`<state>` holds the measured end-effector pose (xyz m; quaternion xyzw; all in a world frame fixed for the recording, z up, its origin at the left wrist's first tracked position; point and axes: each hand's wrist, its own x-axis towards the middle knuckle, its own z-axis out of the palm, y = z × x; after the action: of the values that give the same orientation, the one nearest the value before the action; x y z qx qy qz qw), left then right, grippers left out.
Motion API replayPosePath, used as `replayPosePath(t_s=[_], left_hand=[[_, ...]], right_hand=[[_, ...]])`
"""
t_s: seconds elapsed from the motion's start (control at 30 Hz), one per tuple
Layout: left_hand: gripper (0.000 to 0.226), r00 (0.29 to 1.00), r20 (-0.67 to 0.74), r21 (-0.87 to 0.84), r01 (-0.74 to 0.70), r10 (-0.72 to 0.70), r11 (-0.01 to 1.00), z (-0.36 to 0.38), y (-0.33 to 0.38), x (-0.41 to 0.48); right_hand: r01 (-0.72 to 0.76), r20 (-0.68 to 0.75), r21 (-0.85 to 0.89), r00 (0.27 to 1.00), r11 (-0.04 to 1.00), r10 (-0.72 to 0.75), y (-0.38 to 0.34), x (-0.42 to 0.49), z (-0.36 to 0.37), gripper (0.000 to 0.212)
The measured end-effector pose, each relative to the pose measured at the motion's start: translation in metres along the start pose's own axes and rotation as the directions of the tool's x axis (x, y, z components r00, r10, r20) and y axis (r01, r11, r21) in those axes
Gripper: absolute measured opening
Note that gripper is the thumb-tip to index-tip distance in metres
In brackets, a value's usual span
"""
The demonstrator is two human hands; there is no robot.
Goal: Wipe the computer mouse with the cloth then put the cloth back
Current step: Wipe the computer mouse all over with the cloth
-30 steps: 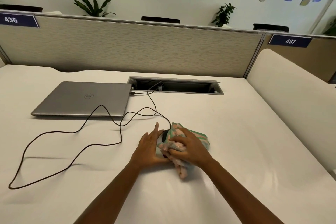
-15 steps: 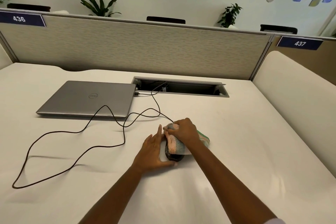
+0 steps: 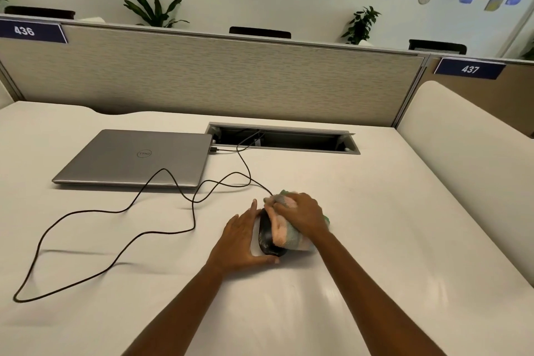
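Observation:
A black wired computer mouse (image 3: 267,237) lies on the white desk (image 3: 375,240), its left side and near end showing. My left hand (image 3: 241,240) cups its left side and near end, thumb under the back. My right hand (image 3: 303,215) presses a bunched pink and green cloth (image 3: 284,235) onto the top and right side of the mouse, which the cloth hides. The mouse's black cable (image 3: 144,197) loops away to the left and back.
A shut grey laptop (image 3: 135,158) lies at the back left, with a plug in its right side. An open cable hatch (image 3: 284,140) is set into the desk behind the mouse. A fabric partition (image 3: 216,75) closes the far edge; a white divider (image 3: 468,153) rises on the right.
My right hand slid the cloth from the near end of the mouse up toward its far end, uncovering the black back of the mouse. My left hand stayed on the mouse's left side.

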<state>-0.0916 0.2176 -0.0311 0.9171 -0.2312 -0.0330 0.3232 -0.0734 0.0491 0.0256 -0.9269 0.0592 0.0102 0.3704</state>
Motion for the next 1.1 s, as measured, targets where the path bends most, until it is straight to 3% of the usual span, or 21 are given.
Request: replayPosePath(t_s=[0.17,0.7,0.9,1.1], left_hand=[[0.121,0.997,-0.057,0.005,-0.049,0.049,0.999,0.001,0.002,-0.003],[0.139,1.0,-0.012,-0.071,-0.007,0.006,0.997,-0.005,0.006,-0.006],[0.135,1.0,-0.022,-0.047,0.01,-0.011,0.999,-0.003,0.002,-0.004],[0.133,0.999,-0.043,-0.059,0.016,-0.019,0.998,-0.001,-0.001,-0.005]], right_hand=[[0.125,0.073,-0.115,0.99,0.985,-0.117,-0.005,-0.015,0.017,0.043],[0.52,0.265,-0.17,0.842,0.837,-0.469,0.017,-0.062,-0.01,0.033],[0.494,0.302,-0.26,0.858,0.83,-0.416,0.041,-0.066,-0.029,0.025],[0.321,0.014,-0.015,0.947,0.947,-0.321,0.032,-0.057,-0.032,0.027]])
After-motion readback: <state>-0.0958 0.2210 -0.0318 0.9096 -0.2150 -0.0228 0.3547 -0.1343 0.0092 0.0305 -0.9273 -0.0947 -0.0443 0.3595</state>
